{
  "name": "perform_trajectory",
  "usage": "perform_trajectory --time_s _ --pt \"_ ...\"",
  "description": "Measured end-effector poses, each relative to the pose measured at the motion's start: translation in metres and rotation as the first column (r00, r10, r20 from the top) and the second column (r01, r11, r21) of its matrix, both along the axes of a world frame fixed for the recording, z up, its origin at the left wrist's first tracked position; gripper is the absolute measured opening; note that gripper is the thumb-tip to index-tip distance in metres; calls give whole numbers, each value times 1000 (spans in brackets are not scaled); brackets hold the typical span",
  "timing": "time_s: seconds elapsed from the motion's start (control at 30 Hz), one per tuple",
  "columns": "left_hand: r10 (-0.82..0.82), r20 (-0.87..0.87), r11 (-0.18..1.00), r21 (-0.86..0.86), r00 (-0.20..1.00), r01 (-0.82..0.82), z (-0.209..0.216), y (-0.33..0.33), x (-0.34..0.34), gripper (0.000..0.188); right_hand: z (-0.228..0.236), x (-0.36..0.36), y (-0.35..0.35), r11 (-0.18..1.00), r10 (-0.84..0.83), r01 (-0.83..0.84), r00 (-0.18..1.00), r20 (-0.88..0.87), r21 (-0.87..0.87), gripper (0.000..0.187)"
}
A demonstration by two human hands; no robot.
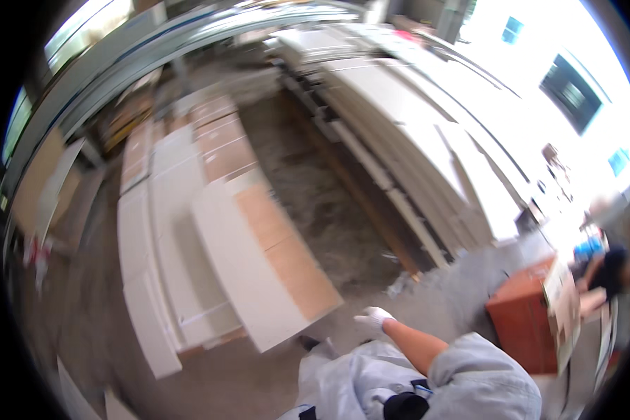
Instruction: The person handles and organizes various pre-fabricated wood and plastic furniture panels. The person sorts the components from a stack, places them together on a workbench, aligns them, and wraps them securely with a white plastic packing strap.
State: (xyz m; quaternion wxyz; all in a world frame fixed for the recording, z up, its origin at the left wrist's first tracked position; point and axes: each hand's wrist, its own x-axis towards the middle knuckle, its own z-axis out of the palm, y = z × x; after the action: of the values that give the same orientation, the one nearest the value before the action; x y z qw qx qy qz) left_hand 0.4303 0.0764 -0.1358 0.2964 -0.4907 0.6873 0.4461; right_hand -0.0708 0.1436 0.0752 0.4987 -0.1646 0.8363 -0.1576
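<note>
My right hand [374, 317], in a white glove, reaches out in front of my body at the lower middle. Its fingers look loosely apart, and nothing shows in them. Nearest to it is the corner of a long pale panel [234, 259], which lies askew on a low stack of boards; hand and panel are apart. Along the panel's right side runs a tan, wood-coloured board [287, 252]. Below these lie long off-white boards [182, 238] with thin straps across them. My left hand is out of view.
A tall stack of pale boards [399, 105] rises at the right, beyond a strip of concrete floor [315, 182]. At lower right stands an orange-red box [525, 315], with a person [605, 273] beside it. Metal beams [189, 45] cross the upper left. Panels [56, 189] lean at far left.
</note>
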Motion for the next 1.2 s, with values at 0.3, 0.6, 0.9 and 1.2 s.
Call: perform_trajectory --time_s 0.3,0.6,0.9,1.2 --pt "485 -151 874 50 862 -483 12 -130 -148 18 48 6 221 803 -568 535 820 -66 -263 74" --pt "253 -329 311 918 910 246 66 -89 -398 20 1 220 516 114 -915 992 124 -384 48 64" --pt "332 -938 -286 -2 97 958 617 234 -352 43 -33 541 450 -643 -726 762 -577 -375 72 53" --pt "457 -571 -781 109 682 615 676 271 -247 31 -151 653 288 -389 -920 894 -387 -56 221 49"
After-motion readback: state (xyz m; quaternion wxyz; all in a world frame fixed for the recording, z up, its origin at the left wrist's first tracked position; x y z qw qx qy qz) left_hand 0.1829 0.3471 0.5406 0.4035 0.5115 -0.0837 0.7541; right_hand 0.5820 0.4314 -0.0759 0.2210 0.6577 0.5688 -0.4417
